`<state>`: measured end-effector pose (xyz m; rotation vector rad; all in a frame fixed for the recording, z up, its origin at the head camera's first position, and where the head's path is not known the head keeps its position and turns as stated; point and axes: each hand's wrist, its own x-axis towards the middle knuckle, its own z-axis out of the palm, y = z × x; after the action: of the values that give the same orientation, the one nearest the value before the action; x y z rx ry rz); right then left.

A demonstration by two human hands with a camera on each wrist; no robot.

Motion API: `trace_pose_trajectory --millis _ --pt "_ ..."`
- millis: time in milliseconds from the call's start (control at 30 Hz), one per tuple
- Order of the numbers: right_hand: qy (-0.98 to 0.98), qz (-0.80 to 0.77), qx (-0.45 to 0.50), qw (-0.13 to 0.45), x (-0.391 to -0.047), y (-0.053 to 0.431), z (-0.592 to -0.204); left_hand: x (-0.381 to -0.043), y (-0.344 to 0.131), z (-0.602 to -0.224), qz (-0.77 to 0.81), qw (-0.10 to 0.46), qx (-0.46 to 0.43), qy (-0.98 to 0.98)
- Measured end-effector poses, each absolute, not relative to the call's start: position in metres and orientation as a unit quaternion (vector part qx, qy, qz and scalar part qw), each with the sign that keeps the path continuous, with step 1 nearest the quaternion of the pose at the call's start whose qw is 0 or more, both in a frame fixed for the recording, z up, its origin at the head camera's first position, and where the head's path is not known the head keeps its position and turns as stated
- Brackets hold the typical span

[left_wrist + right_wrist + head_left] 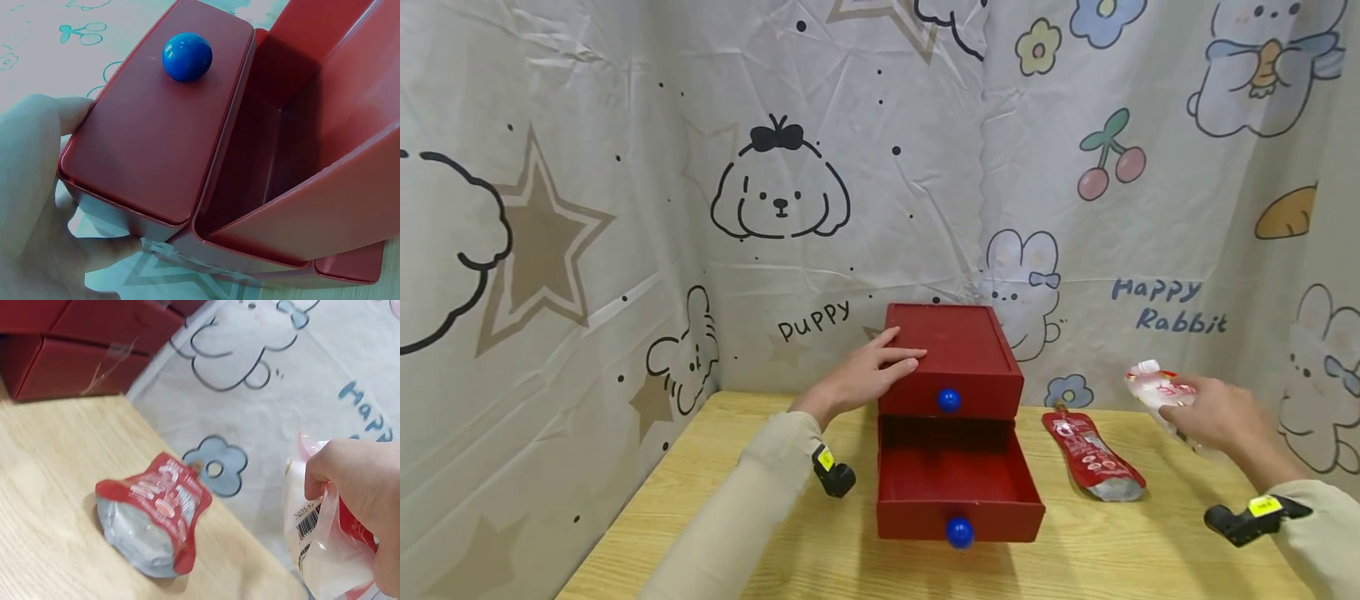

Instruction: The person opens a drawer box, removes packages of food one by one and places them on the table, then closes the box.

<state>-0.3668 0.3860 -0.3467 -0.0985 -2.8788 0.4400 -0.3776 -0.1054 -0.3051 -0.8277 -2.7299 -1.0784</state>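
Observation:
A red two-drawer box [951, 333] stands on the wooden table. Its upper drawer is closed, with a blue knob [187, 57], while the lower drawer [958, 479] is pulled out, its inside bare. My left hand [868, 375] rests on the box's top left part, fingers spread and mostly straight. On the right, my right hand [1225, 421] grips a white plastic package [309, 531] with red print and a barcode, raised above the table. Between box and right hand lies a red spouted pouch [1093, 458] with a silver bottom, spout towards the back.
A light wooden table [827, 542] carries everything. Behind it and along both sides hangs a white curtain [850, 275] printed with cartoon animals, stars and flowers. The pulled-out drawer's blue front knob [959, 532] juts towards me.

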Motion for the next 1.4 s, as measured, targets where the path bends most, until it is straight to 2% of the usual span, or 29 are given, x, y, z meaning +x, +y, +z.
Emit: trace_pose_trajectory --millis 167,467,900,1033,1400 --pt "-0.983 0.133 -0.067 0.105 -0.372 0.389 -0.372 -0.378 -0.106 -0.307 -0.349 0.045 -0.272 -0.896" --pt "-0.984 0.114 -0.132 0.046 -0.378 0.393 -0.406 -0.379 -0.106 -0.307 -0.342 0.052 -0.273 -0.898" --pt "-0.983 0.108 -0.142 0.052 -0.384 0.395 -0.436 -0.379 -0.104 -0.308 -0.354 0.046 -0.266 -0.895" --pt "-0.983 0.099 -0.148 0.035 -0.389 0.395 -0.442 -0.378 -0.106 -0.306 -0.362 0.047 -0.266 -0.892" --pt "-0.995 0.015 -0.095 0.027 -0.386 0.387 -0.453 -0.379 -0.105 -0.307 -0.350 0.050 -0.269 -0.896"
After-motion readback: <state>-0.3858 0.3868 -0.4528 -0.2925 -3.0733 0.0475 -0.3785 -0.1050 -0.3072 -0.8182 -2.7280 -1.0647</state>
